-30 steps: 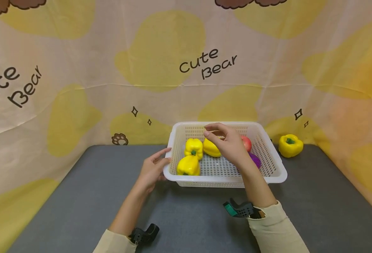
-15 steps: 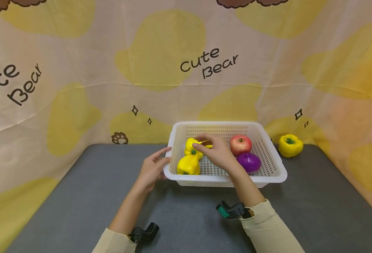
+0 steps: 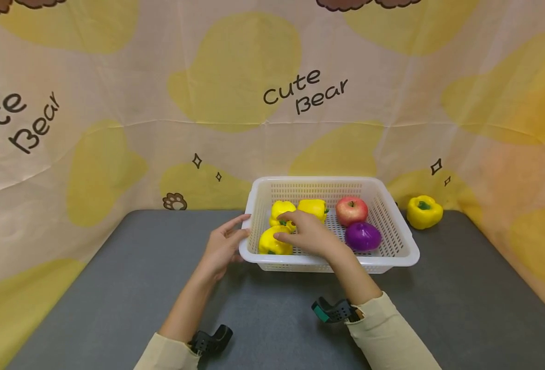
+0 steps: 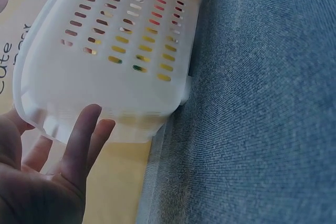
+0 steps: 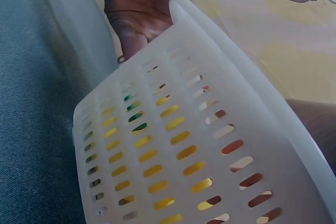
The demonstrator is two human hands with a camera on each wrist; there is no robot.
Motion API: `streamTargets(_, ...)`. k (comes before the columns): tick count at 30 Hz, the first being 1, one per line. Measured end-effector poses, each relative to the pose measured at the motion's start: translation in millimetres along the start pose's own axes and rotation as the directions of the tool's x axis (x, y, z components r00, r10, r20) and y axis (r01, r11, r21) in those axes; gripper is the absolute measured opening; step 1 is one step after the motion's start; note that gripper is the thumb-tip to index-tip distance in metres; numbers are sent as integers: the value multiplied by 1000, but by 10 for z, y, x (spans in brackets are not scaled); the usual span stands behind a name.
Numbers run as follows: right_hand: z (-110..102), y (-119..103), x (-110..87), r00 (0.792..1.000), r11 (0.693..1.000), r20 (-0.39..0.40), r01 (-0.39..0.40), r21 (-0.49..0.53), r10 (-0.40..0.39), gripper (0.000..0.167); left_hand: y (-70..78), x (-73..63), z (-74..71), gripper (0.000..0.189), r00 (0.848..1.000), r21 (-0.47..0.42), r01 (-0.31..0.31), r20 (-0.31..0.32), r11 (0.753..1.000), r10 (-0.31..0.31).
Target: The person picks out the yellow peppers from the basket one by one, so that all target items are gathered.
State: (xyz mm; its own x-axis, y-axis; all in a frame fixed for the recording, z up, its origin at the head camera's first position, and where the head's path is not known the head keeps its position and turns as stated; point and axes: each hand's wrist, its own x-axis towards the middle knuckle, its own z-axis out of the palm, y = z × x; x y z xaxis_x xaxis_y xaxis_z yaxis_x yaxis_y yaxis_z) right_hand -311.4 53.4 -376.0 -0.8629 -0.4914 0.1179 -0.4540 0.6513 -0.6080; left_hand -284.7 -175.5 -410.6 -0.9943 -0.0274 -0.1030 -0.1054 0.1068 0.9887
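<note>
Right hand point(image 3: 310, 235), thumb and fingers apart over front pepper point(image 3: 271, 245) (contact unclear) — left hand point(image 3: 223, 250) loosely spread against basket point(image 3: 300, 260).

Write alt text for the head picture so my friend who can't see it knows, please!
A person's right hand is by three yellow peppers in a white basket, and the left hand touches its left end. A red apple and a purple vegetable are also inside; another yellow pepper sits outside, on the table to the right.

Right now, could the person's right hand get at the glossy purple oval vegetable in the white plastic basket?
Probably yes: the right hand, seemingly holding nothing, is near the purple vegetable, which lies uncovered in the open-topped basket.
</note>
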Motion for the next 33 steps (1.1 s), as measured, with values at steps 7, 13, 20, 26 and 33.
streamTargets(7, 37, -12, -16, 998, 999, 61, 25, -43, -23, 59, 6, 2, 9, 43, 1000, -3, 8, -5, 1000, -8)
streamTargets(13, 44, -17, -28, 996, 998, 90, 30, -63, -24, 63, 8, -1, 8, 43, 1000, 1, 10, -8, 1000, -10)
streamTargets(20, 55, -2, -13, 994, 996, 108, 26, -81, -17, 60, -6, 1, 3, 45, 1000, -23, 3, 12, 1000, -2)
streamTargets(26, 52, -4, -8, 993, 996, 115, 12, -83, -2, 60, -11, 0, 2, 45, 1000, -24, -3, 16, 1000, 4)
streamTargets(33, 36, -23, -22, 991, 994, 132, -17, -104, 30, 61, -10, 2, 5, 45, 1000, -33, -1, 16, 999, 1)
